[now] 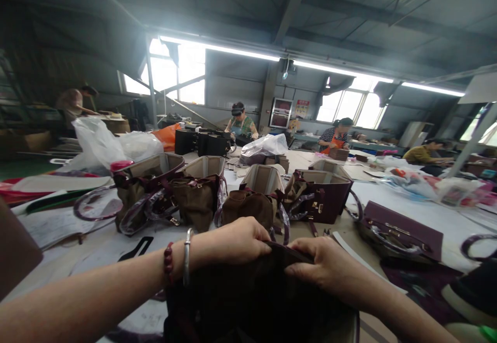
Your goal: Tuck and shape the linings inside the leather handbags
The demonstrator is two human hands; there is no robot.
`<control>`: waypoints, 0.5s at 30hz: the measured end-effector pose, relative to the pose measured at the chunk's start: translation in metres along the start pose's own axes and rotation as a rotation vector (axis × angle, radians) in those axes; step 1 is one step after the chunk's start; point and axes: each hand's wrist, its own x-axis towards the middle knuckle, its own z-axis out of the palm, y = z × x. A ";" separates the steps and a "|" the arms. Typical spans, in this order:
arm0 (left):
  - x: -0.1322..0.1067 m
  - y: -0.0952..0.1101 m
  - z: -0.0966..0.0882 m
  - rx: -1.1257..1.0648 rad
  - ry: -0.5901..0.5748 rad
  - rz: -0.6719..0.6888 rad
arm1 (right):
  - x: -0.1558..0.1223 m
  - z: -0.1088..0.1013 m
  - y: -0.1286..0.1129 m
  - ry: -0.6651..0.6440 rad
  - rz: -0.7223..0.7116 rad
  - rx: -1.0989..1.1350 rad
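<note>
Both the left hand [244, 239] and the right hand [330, 261] pinch the far edge of a dark bag [264, 296], which is in front of the open bags [198, 200] on the table [392, 193].

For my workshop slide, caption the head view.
Left grip and right grip hold a dark bag by its edge, with open bags standing in a row beyond.

Left fingers [261, 234] and right fingers [301, 270] grip a bag [256, 296].
</note>
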 end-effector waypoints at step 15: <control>-0.001 0.003 0.003 0.071 -0.097 0.188 | -0.001 0.001 0.006 0.039 -0.114 -0.057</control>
